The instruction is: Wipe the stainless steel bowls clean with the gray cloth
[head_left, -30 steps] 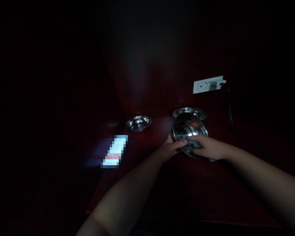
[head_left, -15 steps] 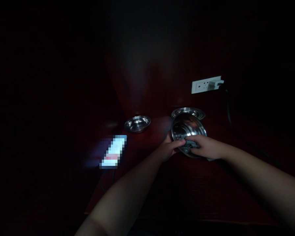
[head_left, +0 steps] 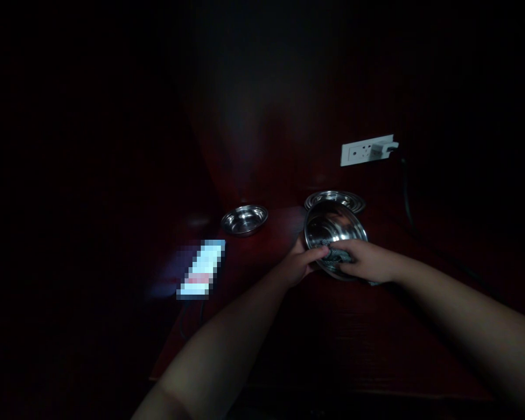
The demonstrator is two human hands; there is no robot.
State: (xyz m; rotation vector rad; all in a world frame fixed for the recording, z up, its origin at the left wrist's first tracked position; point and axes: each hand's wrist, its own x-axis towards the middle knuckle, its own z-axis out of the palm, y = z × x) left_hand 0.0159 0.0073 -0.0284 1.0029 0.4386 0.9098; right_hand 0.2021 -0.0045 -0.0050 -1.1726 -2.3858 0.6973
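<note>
A shiny metal bowl (head_left: 335, 221) is tilted toward me above the dark red table. My left hand (head_left: 301, 263) grips its near left rim, thumb over the edge and the other fingers hidden behind the bowl. Inside the lower part of the bowl, my right hand (head_left: 366, 261) presses a greyish patterned cloth (head_left: 339, 255), its fingers closed on the fabric. A bit of the cloth also shows below that hand. Just behind the bowl, and partly covered by it, sit shallow metal dishes (head_left: 354, 201), seemingly stacked.
Another metal dish (head_left: 245, 220) stands to the left on the table (head_left: 289, 338). A lit, blurred-out screen (head_left: 203, 269) is near the left edge, a cable below it. On the wall, a white socket (head_left: 354, 153) holds a plug, whose dark cord (head_left: 406, 198) hangs down right.
</note>
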